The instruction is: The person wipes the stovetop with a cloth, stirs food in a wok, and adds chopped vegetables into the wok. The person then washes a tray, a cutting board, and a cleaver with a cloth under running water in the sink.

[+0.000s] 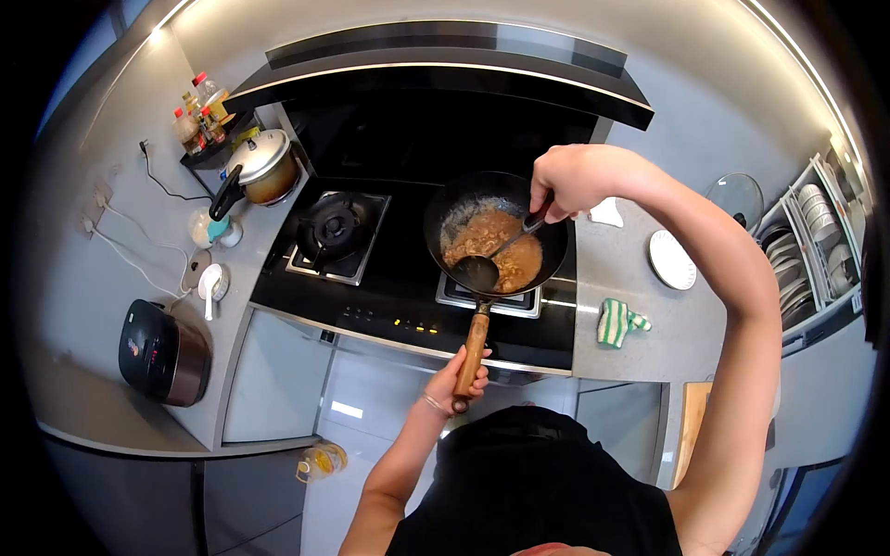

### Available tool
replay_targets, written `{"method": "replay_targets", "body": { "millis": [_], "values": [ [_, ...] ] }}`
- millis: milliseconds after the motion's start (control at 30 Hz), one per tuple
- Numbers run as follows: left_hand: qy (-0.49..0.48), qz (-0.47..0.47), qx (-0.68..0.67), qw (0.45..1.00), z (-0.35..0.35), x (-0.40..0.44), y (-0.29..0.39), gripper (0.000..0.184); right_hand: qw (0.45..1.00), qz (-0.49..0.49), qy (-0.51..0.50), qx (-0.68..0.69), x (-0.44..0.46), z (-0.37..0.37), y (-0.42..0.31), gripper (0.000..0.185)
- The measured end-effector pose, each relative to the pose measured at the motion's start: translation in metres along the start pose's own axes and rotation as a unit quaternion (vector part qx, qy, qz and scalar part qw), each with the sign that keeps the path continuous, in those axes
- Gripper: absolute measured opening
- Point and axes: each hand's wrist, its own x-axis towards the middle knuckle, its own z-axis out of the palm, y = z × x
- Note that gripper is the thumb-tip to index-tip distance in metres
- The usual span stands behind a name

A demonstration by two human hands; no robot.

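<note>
A dark wok (545, 243) sits on the right burner of the black stove, holding brown, saucy, chopped food (519, 262). My left hand (458, 375) is wrapped around the wok's wooden handle (474, 347), which points toward my body. Above the wok's right rim, my right hand (577, 181) grips the upper end of a dark ladle (477, 273). The ladle's bowl rests in the food near the wok's front left side. My fingers partly hide the ladle's handle.
A bare left burner (332, 227) stands beside the wok. A pressure cooker (261, 167), rice cooker (165, 352) and spoon dish (212, 283) are at left. At right are a white plate (672, 259), striped cloth (616, 322) and dish rack (816, 241). The range hood (445, 69) hangs behind.
</note>
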Motion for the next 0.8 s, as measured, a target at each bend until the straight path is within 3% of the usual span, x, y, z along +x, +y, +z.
{"method": "replay_targets", "body": {
  "millis": [33, 133, 400, 533, 633, 800],
  "values": [
    [0.002, 0.001, 0.001, 1.000, 0.001, 0.000, 0.000, 0.046, 0.999, 0.026, -0.029, -0.007, 0.003, 0.001, -0.005, 0.027],
    [0.006, 0.005, 0.002, 1.000, 0.003, -0.002, -0.001, 0.047, 0.992, -0.019, 0.040, -0.120, 0.036, 0.027, 0.003, 0.025],
    [-0.045, -0.005, -0.020, 0.999, -0.010, 0.003, 0.001, 0.046, 0.985, 0.032, -0.036, 0.164, 0.069, -0.002, 0.022, 0.019],
    [-0.027, -0.003, -0.017, 0.999, -0.007, 0.002, 0.002, 0.047, 0.994, 0.073, 0.008, 0.085, 0.066, 0.019, 0.025, 0.025],
    [-0.001, 0.007, -0.005, 1.000, 0.000, -0.003, 0.002, 0.049, 0.991, -0.036, 0.118, -0.051, 0.041, 0.014, 0.040, 0.028],
    [-0.001, 0.004, 0.018, 1.000, 0.002, 0.000, 0.000, 0.049, 0.989, -0.034, 0.061, -0.130, -0.018, 0.007, 0.029, 0.028]
  ]
}}
